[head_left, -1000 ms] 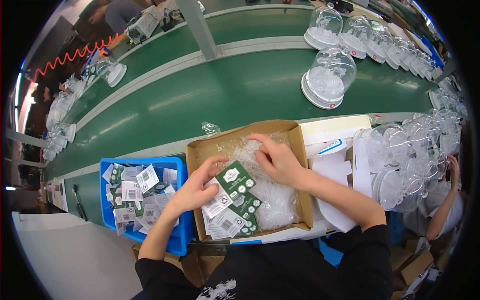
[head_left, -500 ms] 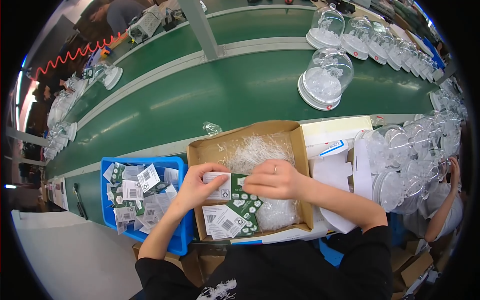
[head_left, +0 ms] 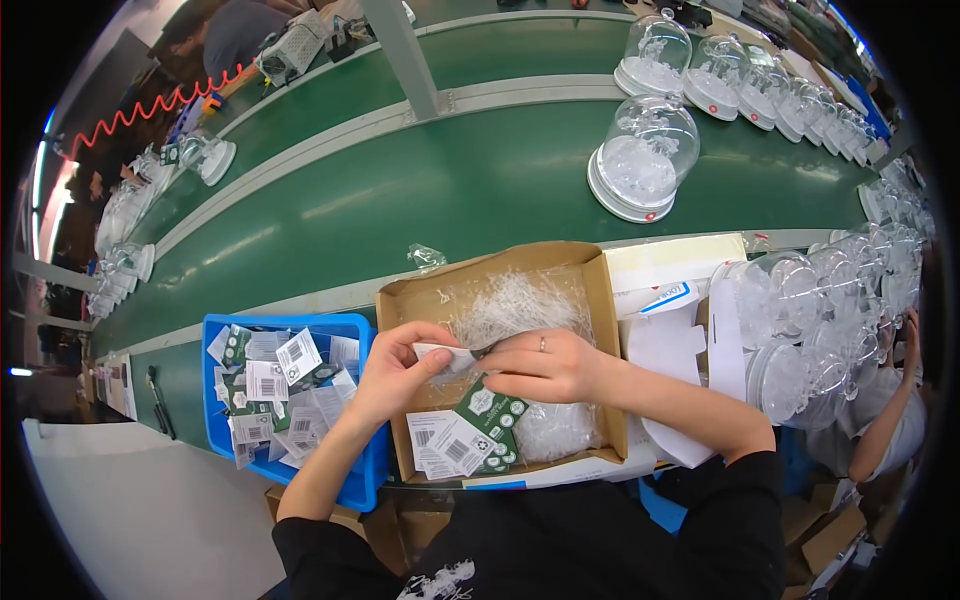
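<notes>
I see the left hand (head_left: pixel 392 375) pinching a bent card (head_left: pixel 445 358) over the cardboard box (head_left: pixel 402 304); the right hand (head_left: pixel 553 367) grips its other end — fingers hide exactly how. A slack pinch could drop it into the clear strands (head_left: pixel 515 305).

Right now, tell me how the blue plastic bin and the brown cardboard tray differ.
The blue plastic bin looks narrower than the brown cardboard tray. The bin is heaped with green-and-white paper cards; the tray shows fewer cards plus thin translucent strands. Both are open-topped and hold cards.
</notes>
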`<control>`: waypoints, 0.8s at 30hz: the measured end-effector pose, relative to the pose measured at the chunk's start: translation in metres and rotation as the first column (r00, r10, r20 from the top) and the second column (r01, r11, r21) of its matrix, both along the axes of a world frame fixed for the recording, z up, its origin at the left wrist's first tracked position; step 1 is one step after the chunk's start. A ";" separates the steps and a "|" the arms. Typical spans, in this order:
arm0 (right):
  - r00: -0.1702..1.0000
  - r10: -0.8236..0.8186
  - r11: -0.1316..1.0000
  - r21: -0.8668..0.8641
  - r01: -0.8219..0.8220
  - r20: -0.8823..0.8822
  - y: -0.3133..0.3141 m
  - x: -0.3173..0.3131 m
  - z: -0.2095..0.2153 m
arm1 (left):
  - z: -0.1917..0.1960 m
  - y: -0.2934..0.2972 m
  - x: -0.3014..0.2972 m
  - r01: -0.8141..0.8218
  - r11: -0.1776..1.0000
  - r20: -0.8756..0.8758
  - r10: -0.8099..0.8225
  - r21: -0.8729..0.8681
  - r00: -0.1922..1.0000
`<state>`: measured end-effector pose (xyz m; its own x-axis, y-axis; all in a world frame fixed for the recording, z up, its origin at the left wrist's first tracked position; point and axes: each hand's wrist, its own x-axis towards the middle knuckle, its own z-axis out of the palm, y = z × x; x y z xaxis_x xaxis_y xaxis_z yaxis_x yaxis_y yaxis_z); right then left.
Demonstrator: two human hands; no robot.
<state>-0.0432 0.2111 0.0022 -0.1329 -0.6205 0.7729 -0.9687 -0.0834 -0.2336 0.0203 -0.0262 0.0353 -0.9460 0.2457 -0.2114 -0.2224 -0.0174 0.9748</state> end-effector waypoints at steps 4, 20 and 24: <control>0.997 0.071 0.997 0.026 -0.071 0.009 -0.002 -0.003 0.001 | -0.006 0.006 -0.004 -0.052 0.996 0.015 0.051 0.075 0.999; 0.838 -0.161 0.962 -0.108 0.252 0.521 -0.001 -0.006 -0.003 | 0.007 0.029 -0.020 -0.158 0.986 -0.301 0.133 -0.059 0.944; 0.435 0.114 0.908 -0.271 0.318 0.893 -0.002 -0.017 -0.021 | 0.005 0.040 -0.051 -0.171 0.979 -0.321 0.129 -0.107 0.938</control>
